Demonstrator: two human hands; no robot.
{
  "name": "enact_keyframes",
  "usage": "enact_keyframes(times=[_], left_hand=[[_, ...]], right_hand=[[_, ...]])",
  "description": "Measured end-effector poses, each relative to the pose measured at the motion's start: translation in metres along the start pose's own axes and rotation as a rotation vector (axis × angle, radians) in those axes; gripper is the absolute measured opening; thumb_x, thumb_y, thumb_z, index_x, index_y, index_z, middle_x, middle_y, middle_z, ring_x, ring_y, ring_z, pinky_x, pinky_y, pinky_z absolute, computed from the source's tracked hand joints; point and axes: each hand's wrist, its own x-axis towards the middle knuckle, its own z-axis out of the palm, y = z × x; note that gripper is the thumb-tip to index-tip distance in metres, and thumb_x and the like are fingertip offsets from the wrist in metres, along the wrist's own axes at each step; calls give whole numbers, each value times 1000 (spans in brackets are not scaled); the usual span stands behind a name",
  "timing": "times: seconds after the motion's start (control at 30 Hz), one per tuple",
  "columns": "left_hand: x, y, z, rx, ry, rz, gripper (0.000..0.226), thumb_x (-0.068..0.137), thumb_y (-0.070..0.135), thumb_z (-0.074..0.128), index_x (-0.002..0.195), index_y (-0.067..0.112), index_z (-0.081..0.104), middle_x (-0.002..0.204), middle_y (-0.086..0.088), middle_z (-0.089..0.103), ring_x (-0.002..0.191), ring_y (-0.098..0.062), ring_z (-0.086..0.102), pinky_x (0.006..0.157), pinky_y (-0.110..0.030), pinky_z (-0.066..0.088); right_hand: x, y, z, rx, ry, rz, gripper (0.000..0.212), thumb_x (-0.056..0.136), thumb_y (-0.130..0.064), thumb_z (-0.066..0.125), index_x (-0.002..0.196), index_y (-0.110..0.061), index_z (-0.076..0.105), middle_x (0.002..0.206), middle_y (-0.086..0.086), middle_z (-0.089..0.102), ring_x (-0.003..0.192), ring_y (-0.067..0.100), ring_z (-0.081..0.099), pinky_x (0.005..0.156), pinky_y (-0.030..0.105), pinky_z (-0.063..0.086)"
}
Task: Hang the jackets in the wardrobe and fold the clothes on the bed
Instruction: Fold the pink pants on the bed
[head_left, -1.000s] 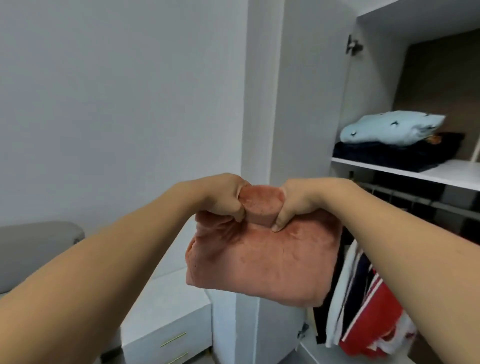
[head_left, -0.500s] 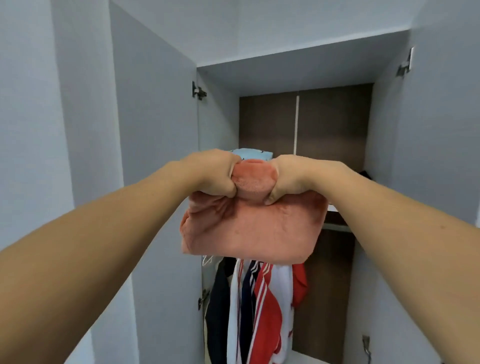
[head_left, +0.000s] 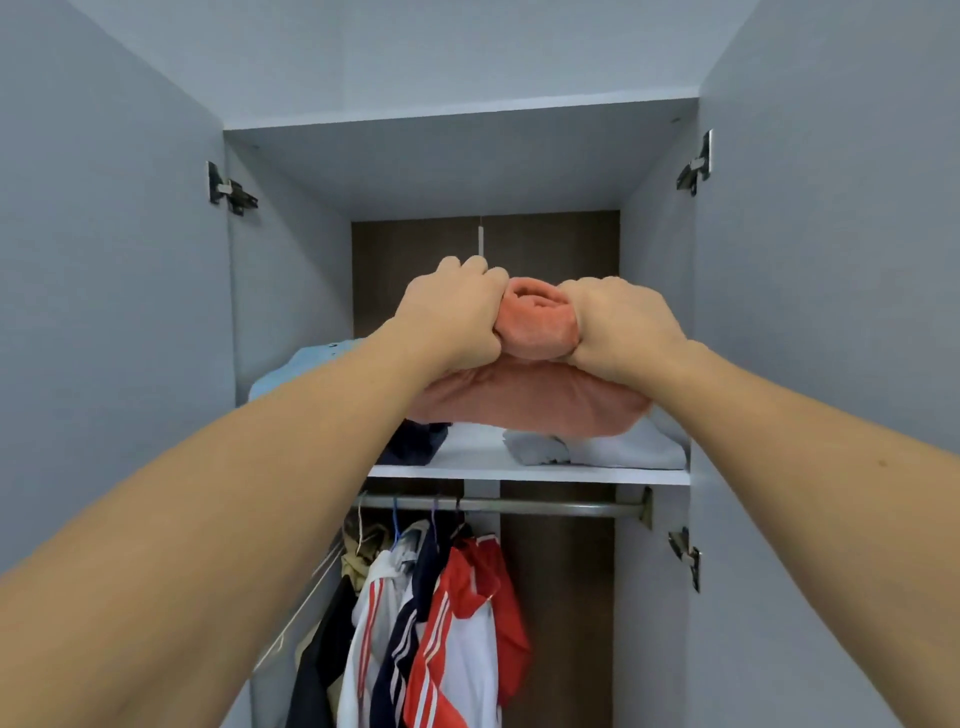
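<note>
A folded salmon-pink garment (head_left: 530, 400) is held up at the wardrobe's upper shelf (head_left: 524, 473), over a white folded cloth (head_left: 597, 449). My left hand (head_left: 449, 317) grips its bunched top edge from the left. My right hand (head_left: 618, 327) grips the same edge from the right. Whether the garment's underside rests on the white cloth I cannot tell. Jackets in red, white and navy (head_left: 436, 634) hang from the rail (head_left: 498, 505) below the shelf.
A light blue folded item (head_left: 301, 364) lies on a dark navy pile (head_left: 415, 441) at the shelf's left. Both wardrobe doors stand open, the left door (head_left: 104, 312) and right door (head_left: 831, 312) flanking my arms. The rail's right half is bare.
I have turned from the wardrobe's side to face it squarely. Both hands have carried the pink garment up and forward, from in front of the wardrobe to over the shelf.
</note>
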Motion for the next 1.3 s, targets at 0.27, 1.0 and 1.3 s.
enact_keyframes(times=[0.27,1.0,1.3], left_hand=[[93,-6,110,63,209,71,37,77,23,61,110,19,45,110,-2,46,102,-26,42,56,-34,35],[284,25,482,-70,93,217,47,80,16,58,124,17,42,142,-10,34,130,-33,33,94,-53,44],[293,22,528,-382,-82,173,49,77,23,65,120,20,43,132,-1,48,122,-26,46,81,-42,51]], right_hand=[[54,65,105,-142,135,-9,25,81,-25,60,105,-18,55,103,4,62,93,29,56,64,33,35],[131,220,443,-239,-136,211,59,87,-15,51,144,-17,38,147,5,38,134,29,34,101,41,34],[117,231,470,20,-179,349,77,71,-12,58,142,-29,35,149,-3,31,130,27,33,103,41,31]])
